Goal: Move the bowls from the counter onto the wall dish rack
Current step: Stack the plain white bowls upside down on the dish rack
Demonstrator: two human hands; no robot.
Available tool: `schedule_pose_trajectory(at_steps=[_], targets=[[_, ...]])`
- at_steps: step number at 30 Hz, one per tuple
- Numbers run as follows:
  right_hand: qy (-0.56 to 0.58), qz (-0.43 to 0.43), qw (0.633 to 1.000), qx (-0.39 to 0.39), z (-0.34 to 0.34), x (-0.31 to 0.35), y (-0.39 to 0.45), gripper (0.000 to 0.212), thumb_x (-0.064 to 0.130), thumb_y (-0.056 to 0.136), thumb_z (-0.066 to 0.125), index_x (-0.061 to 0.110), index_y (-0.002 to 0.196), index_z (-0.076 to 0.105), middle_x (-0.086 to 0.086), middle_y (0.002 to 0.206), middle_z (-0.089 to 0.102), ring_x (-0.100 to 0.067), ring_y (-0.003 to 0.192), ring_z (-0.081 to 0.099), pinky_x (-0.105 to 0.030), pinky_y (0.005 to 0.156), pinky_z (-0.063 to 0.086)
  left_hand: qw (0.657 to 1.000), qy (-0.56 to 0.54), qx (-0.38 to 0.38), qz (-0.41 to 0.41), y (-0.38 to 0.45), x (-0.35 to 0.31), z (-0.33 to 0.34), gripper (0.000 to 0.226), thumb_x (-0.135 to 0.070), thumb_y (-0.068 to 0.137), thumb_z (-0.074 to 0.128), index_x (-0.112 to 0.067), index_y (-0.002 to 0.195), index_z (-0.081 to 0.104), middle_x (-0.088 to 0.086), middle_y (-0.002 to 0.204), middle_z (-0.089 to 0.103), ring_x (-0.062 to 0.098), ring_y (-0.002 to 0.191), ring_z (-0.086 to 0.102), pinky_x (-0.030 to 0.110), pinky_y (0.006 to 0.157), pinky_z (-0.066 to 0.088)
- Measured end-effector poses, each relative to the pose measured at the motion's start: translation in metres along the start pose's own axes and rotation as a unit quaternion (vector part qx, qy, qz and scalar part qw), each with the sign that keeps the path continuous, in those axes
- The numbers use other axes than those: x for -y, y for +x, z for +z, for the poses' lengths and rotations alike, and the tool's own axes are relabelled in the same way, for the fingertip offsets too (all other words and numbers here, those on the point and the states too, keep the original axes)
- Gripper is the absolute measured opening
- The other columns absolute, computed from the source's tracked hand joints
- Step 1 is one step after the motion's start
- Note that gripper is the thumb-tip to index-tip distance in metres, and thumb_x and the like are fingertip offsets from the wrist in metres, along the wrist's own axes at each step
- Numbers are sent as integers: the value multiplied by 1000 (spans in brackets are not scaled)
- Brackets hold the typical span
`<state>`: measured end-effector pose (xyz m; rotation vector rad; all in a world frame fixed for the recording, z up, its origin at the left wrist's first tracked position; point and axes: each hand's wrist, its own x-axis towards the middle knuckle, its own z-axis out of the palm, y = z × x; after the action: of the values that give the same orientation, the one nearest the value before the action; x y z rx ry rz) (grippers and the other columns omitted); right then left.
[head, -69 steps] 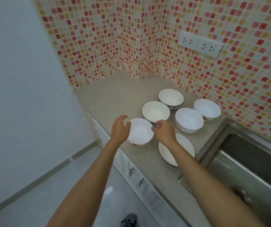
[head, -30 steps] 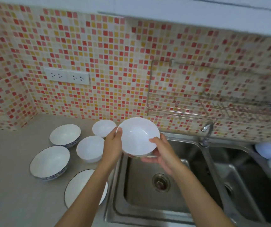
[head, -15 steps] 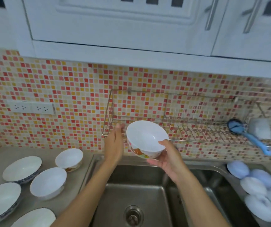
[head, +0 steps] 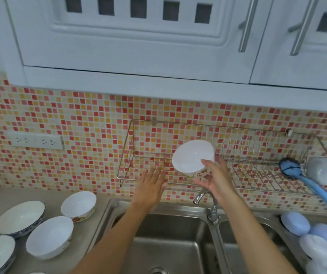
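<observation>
right hand (head: 217, 179) grips bowl (head: 193, 158) at rack (head: 257, 175) front edge | left hand (head: 151, 183) spread, free

Shiny bowls, shiny metal, little tiles

The round white china bowl (head: 192, 158) looks smooth and glossy. The thin silver wire dish rack (head: 237, 171) and the grey steel sink (head: 170, 240) are shiny metal. The red and yellow tiled wall (head: 83, 123) looks smooth, and the long blue brush (head: 314, 186) looks plastic.

body: two forearms and hands in view | sleeves: none seen, forearms were bare | jewellery/watch: none seen | gloves: none
</observation>
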<state>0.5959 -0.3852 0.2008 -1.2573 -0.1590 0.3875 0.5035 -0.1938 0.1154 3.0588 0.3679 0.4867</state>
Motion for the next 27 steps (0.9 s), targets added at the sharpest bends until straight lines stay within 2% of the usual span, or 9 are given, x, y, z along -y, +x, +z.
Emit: schedule_pose_trajectory(at_steps=[3, 6, 8, 10, 13, 17, 22, 24, 27], targets=[[-119, -56, 990, -42, 5, -3, 19, 71, 19, 81, 76, 28, 139, 35, -1, 131, 42, -30, 120, 48, -53, 86, 57, 999, -3, -36, -8, 1, 2, 9, 70, -54, 89, -18, -22, 148, 0, -2, 157, -4, 21, 145, -7, 37, 115, -21], [-276, -128, 951, -60, 9, -8, 38, 74, 24, 76, 79, 24, 138, 38, -1, 129, 52, -30, 121, 53, -49, 96, 51, 998, -17, -59, -7, 4, 3, 14, 61, -50, 97, -6, -19, 148, 7, -1, 156, 5, 22, 145, 1, 34, 116, -15], [-387, -171, 904, -64, 11, -13, 48, 80, 27, 72, 82, 19, 139, 38, -5, 135, 51, -29, 121, 52, -43, 96, 50, 998, -19, -63, 1, 5, 3, 17, 63, -50, 94, -11, -20, 148, -1, -3, 156, -6, 20, 145, -8, 38, 118, -11], [-486, -213, 846, -60, 14, -20, 59, 92, 28, 70, 84, 15, 145, 32, -8, 140, 47, -29, 124, 49, -41, 97, 48, 997, -22, -77, -4, 6, 3, 16, 60, -49, 96, -7, -20, 148, -2, -4, 156, -7, 20, 145, -9, 44, 117, -7], [-582, -260, 770, -22, 17, -31, 71, 97, 23, 75, 81, 14, 152, 22, -10, 149, 37, -30, 133, 38, -44, 105, 42, 997, -32, -72, -2, 5, 3, 16, 55, -46, 98, 2, -22, 147, -7, -5, 155, -13, 17, 143, -16, 36, 114, -19], [-703, -277, 654, 27, 24, -39, 84, 101, 21, 77, 78, 14, 154, 13, -8, 154, 31, -35, 140, 28, -50, 112, 35, 997, -28, -75, -1, 5, 3, 15, 55, -45, 99, 4, -21, 148, -8, -5, 154, -16, 16, 143, -18, 33, 113, -22], [-788, -270, 550, 66, 36, -42, 96, 99, 16, 74, 77, 9, 152, 17, -15, 145, 32, -36, 130, 34, -52, 101, 45, 997, -22, -68, -5, 6, 2, 16, 55, -43, 100, 6, -20, 149, -2, -3, 156, -10, 16, 145, -10, 34, 113, -17], [-798, -262, 538, 73, 38, -44, 99, 97, 15, 71, 79, 11, 149, 22, -16, 141, 31, -36, 129, 35, -53, 96, 48, 997, -19, -71, -7, 5, 3, 16, 55, -43, 100, 8, -19, 149, 2, -2, 158, -1, 17, 146, -5, 35, 114, -14], [-778, -242, 574, 86, 36, -46, 101, 97, 16, 70, 80, 16, 149, 24, -15, 144, 29, -35, 133, 31, -54, 96, 48, 998, -16, -68, -9, 6, 3, 18, 55, -44, 100, 6, -21, 149, 1, -2, 159, 1, 17, 146, -5, 35, 115, -13]])
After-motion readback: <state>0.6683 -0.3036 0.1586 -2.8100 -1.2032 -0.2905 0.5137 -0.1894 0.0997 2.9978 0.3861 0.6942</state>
